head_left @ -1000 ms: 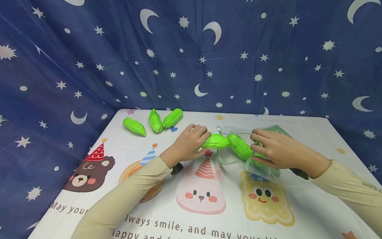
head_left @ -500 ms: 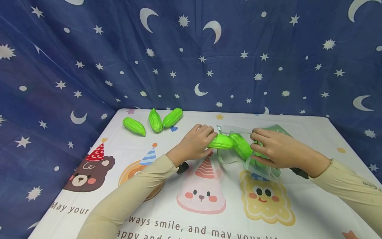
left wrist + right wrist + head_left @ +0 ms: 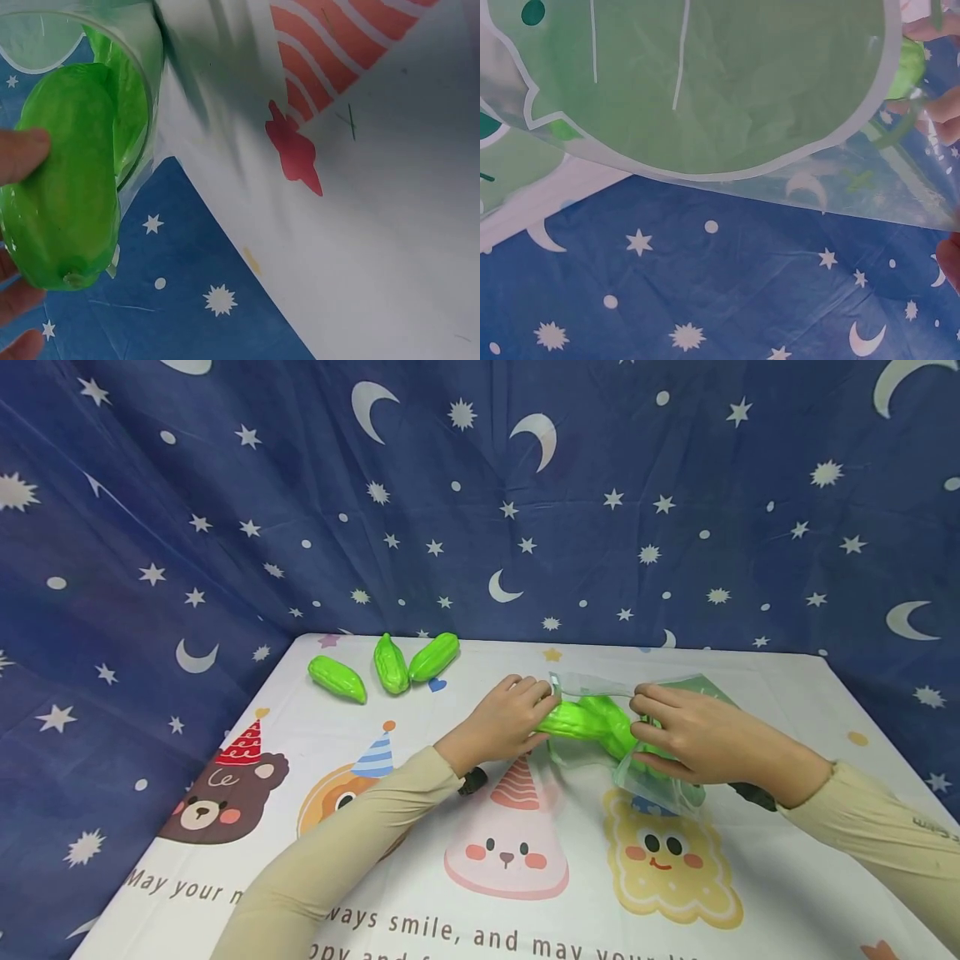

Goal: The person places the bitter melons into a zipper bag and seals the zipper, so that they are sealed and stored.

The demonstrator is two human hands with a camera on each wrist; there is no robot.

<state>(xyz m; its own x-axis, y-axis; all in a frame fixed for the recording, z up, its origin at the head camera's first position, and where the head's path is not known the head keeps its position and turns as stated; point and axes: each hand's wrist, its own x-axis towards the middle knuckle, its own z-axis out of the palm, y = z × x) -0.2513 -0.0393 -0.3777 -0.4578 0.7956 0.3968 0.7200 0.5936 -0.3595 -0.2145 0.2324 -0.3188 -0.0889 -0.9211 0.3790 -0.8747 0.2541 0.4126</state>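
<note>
My left hand (image 3: 498,725) grips one end of a bright green, ridged toy bitter melon (image 3: 568,721). Its other end points right, into the mouth of a translucent green plastic bag (image 3: 693,685). In the left wrist view that bitter melon (image 3: 67,187) lies across the bag's rim (image 3: 154,67), with the thumb on its side. Behind it, inside the bag, shows another bitter melon (image 3: 129,105). At the right, my right hand (image 3: 690,735) pinches the bag's edge. A big printed green figure on the bag (image 3: 727,90) fills much of the right wrist view.
Three more green bitter melons lie at the table's back left: one on the left (image 3: 337,678), one in the middle (image 3: 392,664), one on the right (image 3: 435,657). A printed white cloth (image 3: 420,877) covers the table. A blue starry curtain (image 3: 450,510) hangs behind.
My left hand has moved right, pushing the bitter melon further into the bag's mouth, so that it now overlaps the one inside. The right hand stays in place.
</note>
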